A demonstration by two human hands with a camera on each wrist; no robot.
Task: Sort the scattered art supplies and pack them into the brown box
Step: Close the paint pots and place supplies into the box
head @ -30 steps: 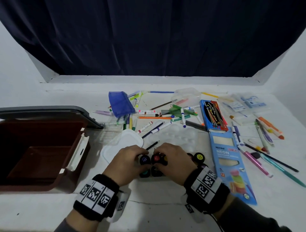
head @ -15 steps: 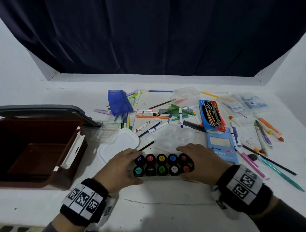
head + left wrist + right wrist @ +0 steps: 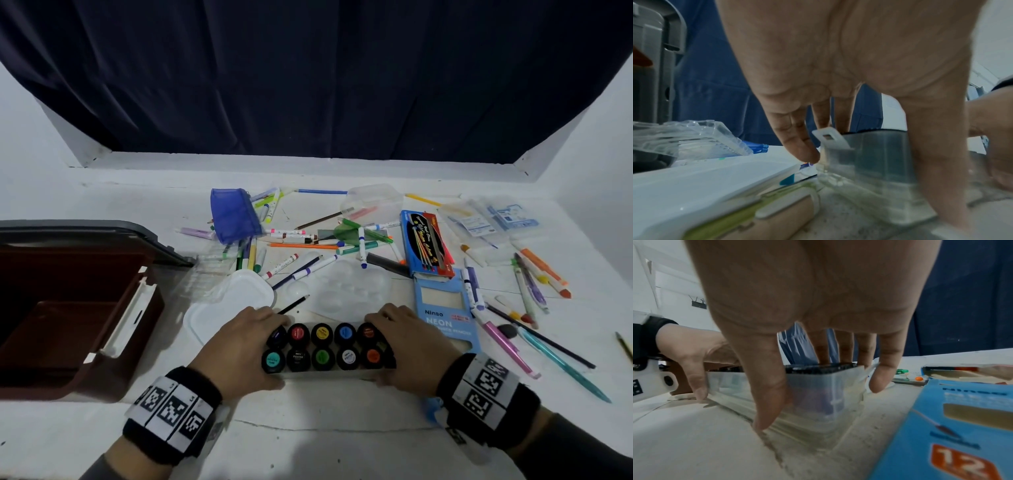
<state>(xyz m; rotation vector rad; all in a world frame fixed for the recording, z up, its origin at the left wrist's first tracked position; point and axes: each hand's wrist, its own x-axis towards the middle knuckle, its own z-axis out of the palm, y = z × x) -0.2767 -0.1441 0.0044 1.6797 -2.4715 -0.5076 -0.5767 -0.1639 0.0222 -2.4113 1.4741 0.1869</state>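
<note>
A clear plastic tray of paint pots (image 3: 323, 347) with black lids in two rows stands on the white table near me. My left hand (image 3: 239, 346) grips its left end, thumb on the near wall and fingers over the far wall (image 3: 869, 155). My right hand (image 3: 407, 346) grips the right end the same way, thumb down the near side (image 3: 818, 391). The tray rests on the table. The brown box (image 3: 68, 318) stands open at the left, its grey lid (image 3: 85, 236) tipped back.
A white plastic lid (image 3: 233, 301) and a clear palette (image 3: 352, 284) lie just beyond the tray. A blue neon pencil box (image 3: 445, 308) lies at its right. Markers, pens, a blue mesh pouch (image 3: 233, 216) and clear packets (image 3: 493, 219) scatter across the far table.
My hands have spread from the middle of the paint pots out to the two ends of the tray, uncovering both rows of lids. The tray stays on the table.
</note>
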